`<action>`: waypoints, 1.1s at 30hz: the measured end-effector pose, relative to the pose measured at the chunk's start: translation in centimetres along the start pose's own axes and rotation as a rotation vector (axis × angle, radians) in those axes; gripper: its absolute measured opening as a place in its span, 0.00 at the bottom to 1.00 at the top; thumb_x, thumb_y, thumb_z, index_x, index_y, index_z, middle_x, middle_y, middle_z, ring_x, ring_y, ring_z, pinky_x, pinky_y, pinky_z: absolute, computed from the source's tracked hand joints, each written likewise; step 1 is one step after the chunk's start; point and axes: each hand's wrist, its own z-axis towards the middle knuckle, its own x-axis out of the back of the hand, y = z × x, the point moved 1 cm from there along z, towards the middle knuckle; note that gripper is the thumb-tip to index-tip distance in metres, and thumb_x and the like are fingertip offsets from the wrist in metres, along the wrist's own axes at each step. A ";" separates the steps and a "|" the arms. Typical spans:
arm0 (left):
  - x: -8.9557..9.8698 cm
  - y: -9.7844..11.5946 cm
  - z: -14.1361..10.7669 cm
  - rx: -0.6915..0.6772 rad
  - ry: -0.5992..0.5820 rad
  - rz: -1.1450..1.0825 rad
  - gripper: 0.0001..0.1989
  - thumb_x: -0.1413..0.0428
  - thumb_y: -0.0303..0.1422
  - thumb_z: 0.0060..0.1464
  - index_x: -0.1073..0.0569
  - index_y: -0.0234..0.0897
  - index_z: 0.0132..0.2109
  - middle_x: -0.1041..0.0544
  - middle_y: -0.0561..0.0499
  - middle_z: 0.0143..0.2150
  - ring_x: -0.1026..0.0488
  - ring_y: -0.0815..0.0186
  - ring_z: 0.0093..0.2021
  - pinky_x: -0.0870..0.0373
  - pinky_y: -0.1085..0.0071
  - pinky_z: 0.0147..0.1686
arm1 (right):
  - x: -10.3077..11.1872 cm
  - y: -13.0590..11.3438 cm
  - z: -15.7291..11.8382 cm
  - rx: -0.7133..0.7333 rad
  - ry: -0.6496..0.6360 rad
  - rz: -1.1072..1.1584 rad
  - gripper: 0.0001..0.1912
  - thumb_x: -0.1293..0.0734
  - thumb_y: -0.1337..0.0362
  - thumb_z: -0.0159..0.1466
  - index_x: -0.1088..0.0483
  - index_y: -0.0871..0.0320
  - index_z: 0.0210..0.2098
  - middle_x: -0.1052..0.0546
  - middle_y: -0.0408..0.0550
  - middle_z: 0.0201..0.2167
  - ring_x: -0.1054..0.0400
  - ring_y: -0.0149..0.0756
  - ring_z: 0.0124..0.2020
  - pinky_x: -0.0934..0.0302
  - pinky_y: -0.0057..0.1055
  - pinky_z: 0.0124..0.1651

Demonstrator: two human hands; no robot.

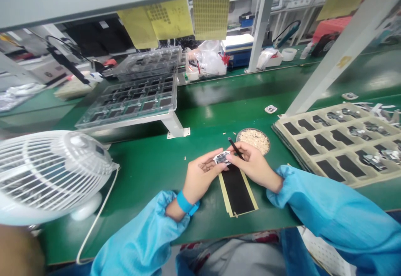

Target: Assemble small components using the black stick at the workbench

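Between its thumb and fingers, my left hand (199, 173) holds a small electronic part with a white rim (221, 158). My right hand (255, 165) is closed around a slim black tool (234, 148) that slants up to the left; I cannot make out its exact kind. The right thumb touches the right side of the small part. Below the hands, a black mat strip with yellow taped edges (239, 192) lies on the green bench. A round dish (268, 148) full of small pale pieces is just beyond my right hand.
Compartmented trays (300, 161) with several electronic parts stand at right. A white fan (53, 175) and its cord (98, 217) occupy the left. Clear plastic trays (131, 96) rest on a raised shelf (172, 121). A slanted white post (332, 54) rises at right.
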 end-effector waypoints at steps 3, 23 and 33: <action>0.0 0.0 -0.1 -0.001 -0.005 -0.004 0.27 0.32 0.32 0.49 0.25 0.32 0.56 0.19 0.42 0.47 0.19 0.61 0.40 0.21 0.64 0.47 | -0.1 -0.1 0.0 -0.018 -0.027 0.047 0.20 0.25 0.51 0.61 0.29 0.58 0.42 0.24 0.49 0.39 0.28 0.42 0.41 0.31 0.34 0.42; -1.2 0.0 -0.4 -0.135 0.081 -0.001 0.15 0.33 0.34 0.49 0.19 0.37 0.46 0.27 0.47 0.46 0.22 0.66 0.38 0.20 0.71 0.38 | -1.7 0.4 -0.3 -0.116 -0.011 0.161 0.22 0.21 0.49 0.54 0.29 0.58 0.33 0.24 0.45 0.29 0.28 0.39 0.31 0.28 0.35 0.37; -1.8 -0.5 -0.7 -0.076 0.124 0.197 0.14 0.37 0.36 0.54 0.21 0.34 0.46 0.19 0.43 0.43 0.22 0.61 0.41 0.23 0.68 0.43 | -2.0 0.5 -0.4 -0.077 0.071 0.035 0.26 0.26 0.40 0.56 0.34 0.56 0.31 0.25 0.46 0.28 0.29 0.42 0.31 0.32 0.36 0.34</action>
